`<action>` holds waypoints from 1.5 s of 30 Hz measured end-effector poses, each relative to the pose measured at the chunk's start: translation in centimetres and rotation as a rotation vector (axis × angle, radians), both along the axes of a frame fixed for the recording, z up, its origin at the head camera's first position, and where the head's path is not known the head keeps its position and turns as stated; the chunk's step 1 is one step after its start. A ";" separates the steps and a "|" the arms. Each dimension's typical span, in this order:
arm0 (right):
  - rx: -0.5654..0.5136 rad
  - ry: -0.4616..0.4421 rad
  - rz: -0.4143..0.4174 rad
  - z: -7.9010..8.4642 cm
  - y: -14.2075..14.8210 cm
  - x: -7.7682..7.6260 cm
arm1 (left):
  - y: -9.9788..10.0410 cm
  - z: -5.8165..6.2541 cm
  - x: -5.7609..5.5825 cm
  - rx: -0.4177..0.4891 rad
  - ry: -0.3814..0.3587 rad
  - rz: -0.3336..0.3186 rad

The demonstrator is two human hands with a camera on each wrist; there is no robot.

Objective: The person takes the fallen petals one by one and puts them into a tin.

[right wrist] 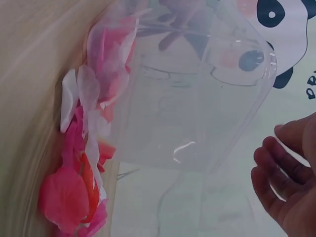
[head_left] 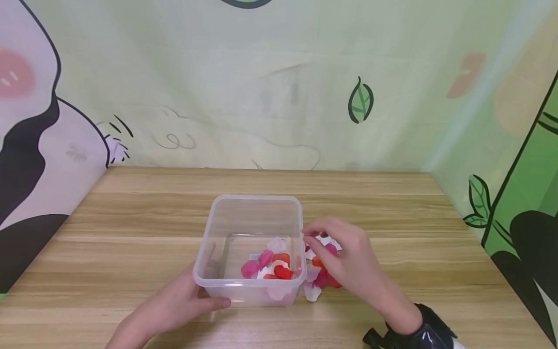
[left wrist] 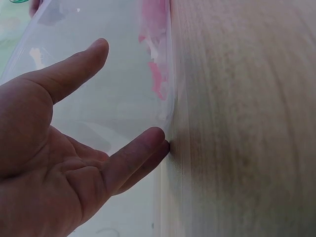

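A clear plastic box point(head_left: 257, 198) stands on the table, with pink, red and white petals point(head_left: 283, 272) lying on its floor toward the right. My left hand point(head_left: 183, 298) rests at the box's front left corner, its thumb along the front wall. In the left wrist view the fingers point(left wrist: 136, 155) reach out straight against the see-through wall. Loosely bent, my right hand point(head_left: 344, 247) hovers by the right rim, thumb and forefinger close together; nothing shows between its fingertips in the right wrist view. Beneath it lies a pile of loose petals point(right wrist: 64, 195), partly hidden in the head view.
The wood-grain table point(head_left: 144, 213) runs back to a printed cloth backdrop point(head_left: 244, 97) with panda and leaf drawings. A black strap point(head_left: 429, 329) circles the right wrist. The petal pile lies right beside the box's right wall.
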State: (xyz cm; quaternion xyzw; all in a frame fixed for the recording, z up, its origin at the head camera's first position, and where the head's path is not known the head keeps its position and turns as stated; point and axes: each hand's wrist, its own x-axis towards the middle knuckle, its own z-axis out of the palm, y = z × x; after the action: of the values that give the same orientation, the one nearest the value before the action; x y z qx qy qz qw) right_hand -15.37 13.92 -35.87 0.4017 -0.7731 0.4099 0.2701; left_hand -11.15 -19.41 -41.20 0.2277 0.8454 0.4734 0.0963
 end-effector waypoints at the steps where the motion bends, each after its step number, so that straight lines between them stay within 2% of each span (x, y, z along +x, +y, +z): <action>1: 0.017 -0.007 -0.033 0.0 0.1 -0.1 | 0.0 0.0 0.0 0.001 0.002 -0.003; 4: 0.088 -0.058 -0.132 -0.2 0.5 -0.4 | -0.1 0.0 0.0 -0.002 0.021 -0.014; 11: 0.307 -0.309 -0.324 -0.8 0.8 -0.8 | 0.0 -0.2 0.0 0.008 0.017 -0.014; 16: 0.442 -0.447 -0.376 -1.2 1.7 -1.7 | 0.0 -0.2 0.0 0.024 0.011 -0.015; 20: 0.503 -0.542 -0.384 -1.5 2.8 -2.7 | 0.0 -0.2 0.0 0.028 -0.001 -0.007; 28: 0.612 -0.630 -0.322 -2.1 3.5 -3.2 | -0.1 -0.2 -0.1 -0.005 0.026 -0.007; 35: 0.631 -0.678 -0.320 -2.9 3.2 -3.5 | -0.1 -0.1 -0.1 0.016 0.012 -0.019; 45: 0.631 -0.625 -0.344 -3.5 3.1 -3.7 | 0.0 -0.1 -0.1 -0.024 0.026 0.002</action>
State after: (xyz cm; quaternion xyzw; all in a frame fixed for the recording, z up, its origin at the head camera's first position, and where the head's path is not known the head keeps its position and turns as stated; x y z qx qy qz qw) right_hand -19.07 17.06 -39.37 0.1879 -0.9593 0.2056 -0.0467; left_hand -11.24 -19.37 -41.29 0.2321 0.8524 0.4603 0.0876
